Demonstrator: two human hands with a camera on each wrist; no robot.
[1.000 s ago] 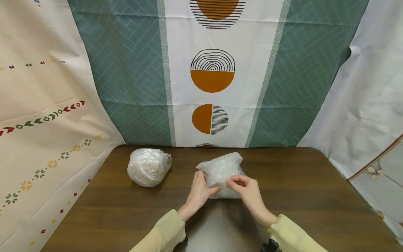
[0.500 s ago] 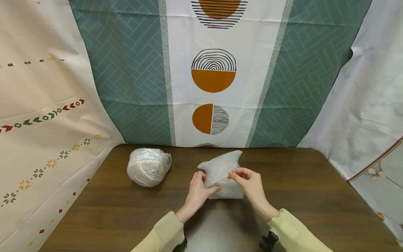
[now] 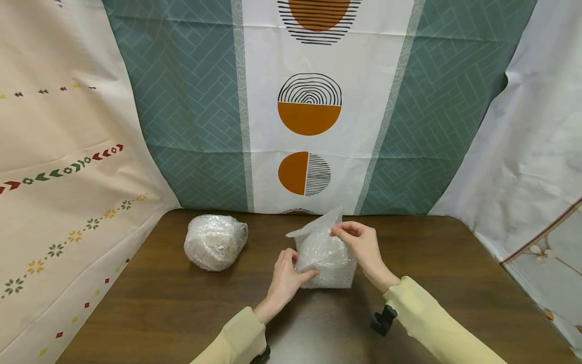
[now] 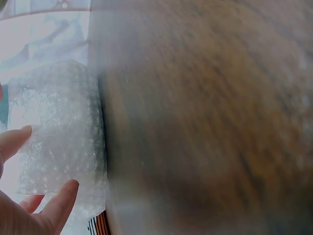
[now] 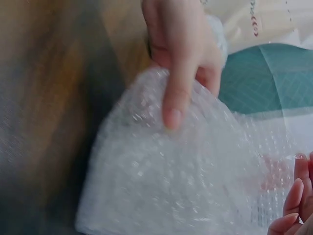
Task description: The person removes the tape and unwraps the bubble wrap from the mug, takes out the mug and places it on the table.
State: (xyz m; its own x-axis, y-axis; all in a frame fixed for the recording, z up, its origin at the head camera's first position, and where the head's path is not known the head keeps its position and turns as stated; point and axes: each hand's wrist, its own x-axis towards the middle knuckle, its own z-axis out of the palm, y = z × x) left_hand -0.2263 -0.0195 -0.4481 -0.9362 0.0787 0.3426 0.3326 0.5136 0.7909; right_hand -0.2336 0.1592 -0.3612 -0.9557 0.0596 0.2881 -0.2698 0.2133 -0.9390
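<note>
A bubble-wrapped bundle [image 3: 324, 263] rests on the table in front of me, its contents hidden. At its left side my left hand [image 3: 286, 278] holds it, thumb across the front and fingers round the far left side. In the left wrist view, the left thumb [image 4: 63, 200] lies near the bubbly plastic [image 4: 61, 147]. My right hand [image 3: 361, 242] pinches the loose upper edge of the bubble wrap [image 5: 274, 161] between thumb and fingertips, lifted above the bundle. That flap stands up in a point towards the back.
Another roundish bundle in clear plastic wrap [image 3: 215, 242] sits at the back left of the brown wooden table [image 3: 159, 308]. A patterned curtain [image 3: 195, 111] hangs behind the table's far edge. Pale cloths [image 3: 536, 151] hang at both sides.
My right hand has moved up and away from me, drawing the wrap's edge up and uncovering more of the bundle's front. The left hand has stayed at its side.
</note>
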